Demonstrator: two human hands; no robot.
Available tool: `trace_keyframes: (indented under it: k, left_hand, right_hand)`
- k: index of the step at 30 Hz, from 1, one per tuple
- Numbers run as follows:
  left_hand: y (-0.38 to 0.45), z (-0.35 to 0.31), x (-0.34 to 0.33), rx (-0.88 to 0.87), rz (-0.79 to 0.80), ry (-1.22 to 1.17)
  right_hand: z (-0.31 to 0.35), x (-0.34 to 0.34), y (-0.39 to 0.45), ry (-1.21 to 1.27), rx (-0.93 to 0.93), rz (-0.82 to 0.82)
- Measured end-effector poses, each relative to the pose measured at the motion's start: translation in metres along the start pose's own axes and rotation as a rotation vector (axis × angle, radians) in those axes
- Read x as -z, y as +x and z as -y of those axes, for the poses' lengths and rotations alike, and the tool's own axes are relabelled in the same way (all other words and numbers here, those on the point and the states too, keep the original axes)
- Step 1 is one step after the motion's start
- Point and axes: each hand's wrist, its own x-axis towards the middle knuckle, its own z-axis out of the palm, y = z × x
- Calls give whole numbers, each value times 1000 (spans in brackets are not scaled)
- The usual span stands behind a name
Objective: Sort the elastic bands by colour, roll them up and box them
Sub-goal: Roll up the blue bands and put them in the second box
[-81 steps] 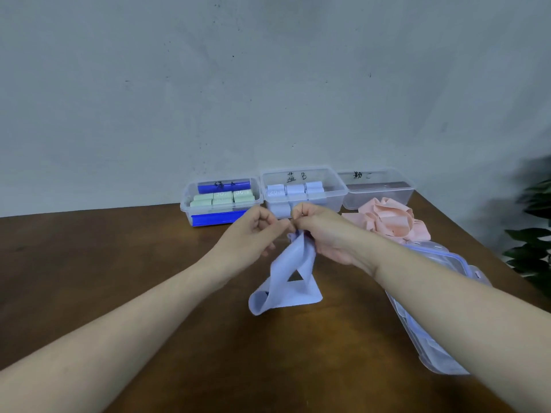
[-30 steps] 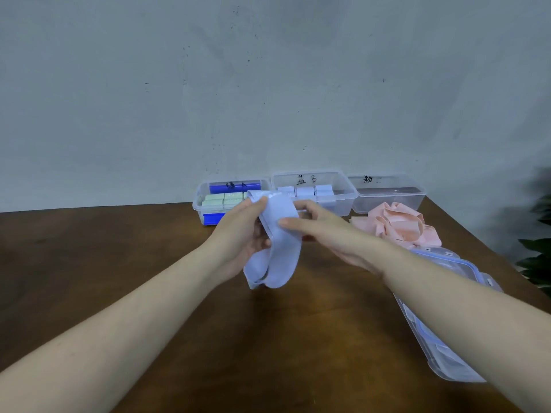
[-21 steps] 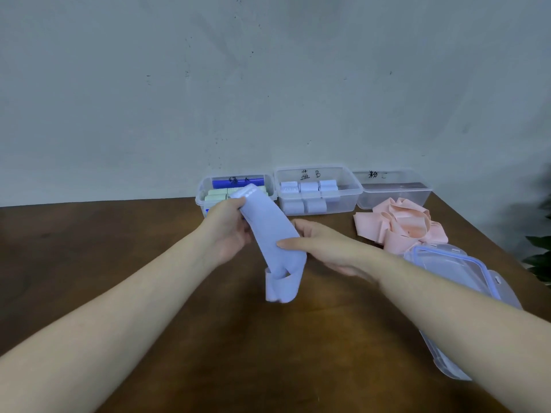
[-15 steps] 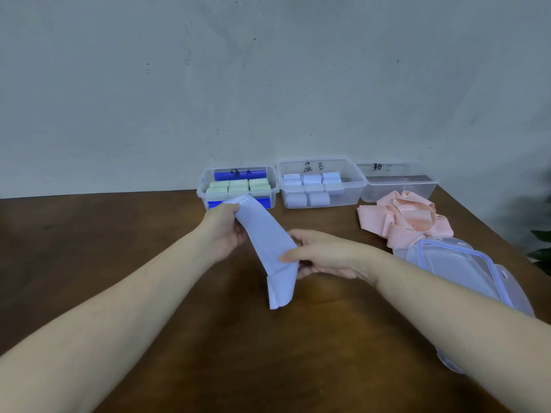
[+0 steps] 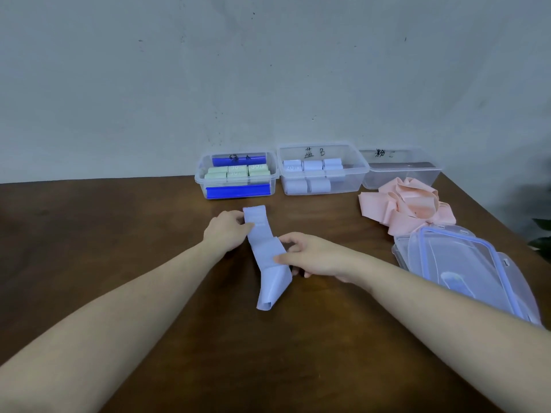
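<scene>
The blue band (image 5: 266,251), lifted in the air a moment ago, now lies flattened on the table (image 5: 119,239), left hand (image 5: 227,231) pinching its far end, right hand (image 5: 310,257) pinching its middle, ready for rolling

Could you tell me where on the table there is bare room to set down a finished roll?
Bare wood lies left of the left hand, up to the green box, and near the front edge between the forearms. The right side is crowded: pink bands and stacked lids.
</scene>
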Motion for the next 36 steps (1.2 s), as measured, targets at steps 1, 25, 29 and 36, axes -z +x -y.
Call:
trace_keyframes:
  k: [1, 25, 29, 36]
  left_hand:
    - [-1, 2, -1, -6, -36, -7]
    - [-116, 20, 17, -152, 204, -281]
    - [-117, 19, 17, -56, 191, -515]
    - [-119, 14, 14, 59, 114, -538]
  right_hand:
    - [-1, -1, -1, -20, -9, -37]
    - [-11, -22, -47, -48, 50, -44]
    - [-7, -23, -48, 268, 3, -30]
    - [-1, -35, -47, 403, -143, -117]
